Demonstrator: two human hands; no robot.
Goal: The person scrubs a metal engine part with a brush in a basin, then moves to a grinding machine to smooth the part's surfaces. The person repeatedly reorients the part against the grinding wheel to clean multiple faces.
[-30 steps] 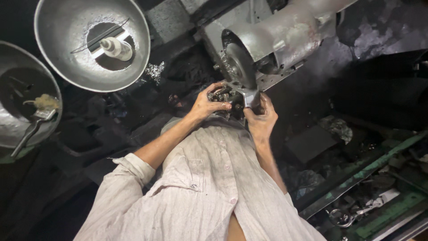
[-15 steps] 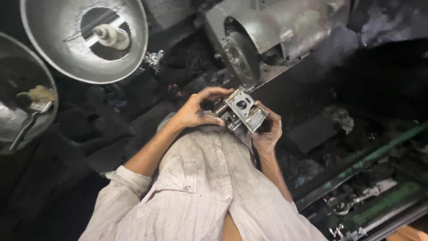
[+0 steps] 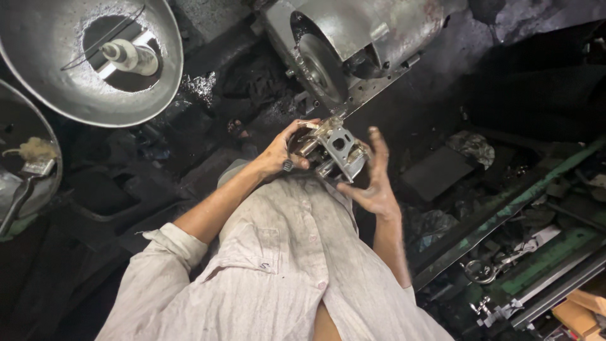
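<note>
One metal casting (image 3: 334, 148), boxy, with square flange and round hole, held at chest height just below grinding wheel (image 3: 319, 66). Left hand (image 3: 287, 151): fingers clenched round casting's left end. Right hand (image 3: 372, 180): fingers released, spread, palm seemingly just touching casting's right side. Two steel bowls: big bowl (image 3: 38, 76) has cut-out showing white spool (image 3: 129, 57); second bowl (image 3: 47, 189) holds brush, probably. Green rail (image 3: 505, 208) at right, clutter beside.
</note>
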